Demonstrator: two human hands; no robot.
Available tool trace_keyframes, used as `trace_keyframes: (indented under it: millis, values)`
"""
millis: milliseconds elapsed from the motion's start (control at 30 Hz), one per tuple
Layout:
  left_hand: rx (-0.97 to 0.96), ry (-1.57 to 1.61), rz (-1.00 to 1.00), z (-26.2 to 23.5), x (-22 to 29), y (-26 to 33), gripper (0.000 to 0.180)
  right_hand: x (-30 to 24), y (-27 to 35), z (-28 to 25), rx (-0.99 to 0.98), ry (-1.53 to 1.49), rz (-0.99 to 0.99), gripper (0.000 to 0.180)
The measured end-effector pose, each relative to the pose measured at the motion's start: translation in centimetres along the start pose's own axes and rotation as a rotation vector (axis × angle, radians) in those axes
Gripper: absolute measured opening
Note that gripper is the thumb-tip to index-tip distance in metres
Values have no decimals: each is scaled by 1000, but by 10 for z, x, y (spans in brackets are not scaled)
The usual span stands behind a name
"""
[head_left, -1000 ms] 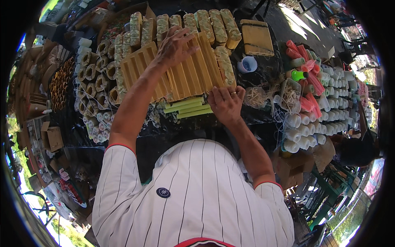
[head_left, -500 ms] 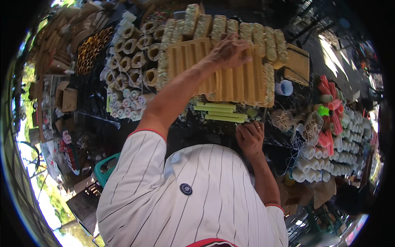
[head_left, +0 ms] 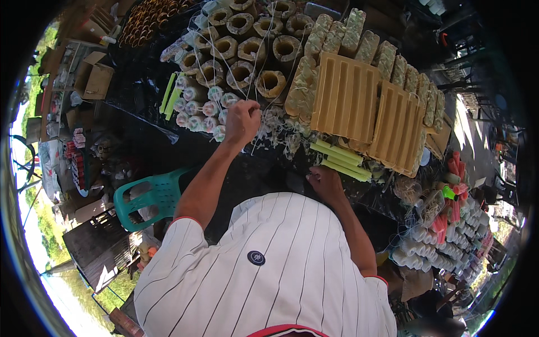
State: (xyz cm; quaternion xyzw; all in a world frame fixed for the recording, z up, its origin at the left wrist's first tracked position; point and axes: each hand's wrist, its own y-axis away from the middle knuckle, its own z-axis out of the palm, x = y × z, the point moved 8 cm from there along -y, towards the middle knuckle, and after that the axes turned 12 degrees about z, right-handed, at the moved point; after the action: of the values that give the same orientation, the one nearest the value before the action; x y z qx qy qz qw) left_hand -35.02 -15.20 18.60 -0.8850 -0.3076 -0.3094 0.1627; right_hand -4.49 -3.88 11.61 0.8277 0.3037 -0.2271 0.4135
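My left hand [head_left: 242,124] is closed in a pinch at the front of the table, with thin white string [head_left: 255,137] running at its fingers. It sits beside a group of pale wrapped tubes [head_left: 193,122] and in front of several thick brown hollow tubes [head_left: 251,49]. Close to my body, my right hand [head_left: 325,182] is curled; whether anything lies in its fingers is hidden. Just beyond it lie several light-green sticks [head_left: 339,159]. Two ridged brown panels [head_left: 345,98] rest behind these, on top of a stack of speckled blocks.
Speckled blocks [head_left: 368,48] line the back right. At the right are red tubes [head_left: 453,165], a bright green item [head_left: 448,192] and rows of white rolls [head_left: 418,250]. A teal plastic chair [head_left: 149,196] stands at my left, with a cardboard box [head_left: 92,76] farther off.
My left hand has left the ridged panels and come left and nearer, to the string by the pale tubes. The view has turned left. My right hand stays near the green sticks.
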Motion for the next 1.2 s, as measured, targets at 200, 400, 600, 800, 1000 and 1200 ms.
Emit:
trace_keyframes:
  millis: [200,400,600,800,1000,1200]
  values:
    - [-19,-35,-132,91,-20,0,41,-45,-29,44,-115,-133,-36,39]
    - [15,214,-310,108,-67,-14,36,-55,-18,42,-130,-125,39,38]
    - [189,124,226,43,26,20,25,-18,-5,47,-37,-276,146,31]
    - [-404,460,112,-51,67,34,10,-175,33,-59,587,-34,-558,46]
    - [-528,333,282,-114,95,-24,15,-250,-30,-59,-242,-309,-505,33]
    - [-590,70,390,-104,78,-7,12,-159,28,-106,-384,-433,-181,30]
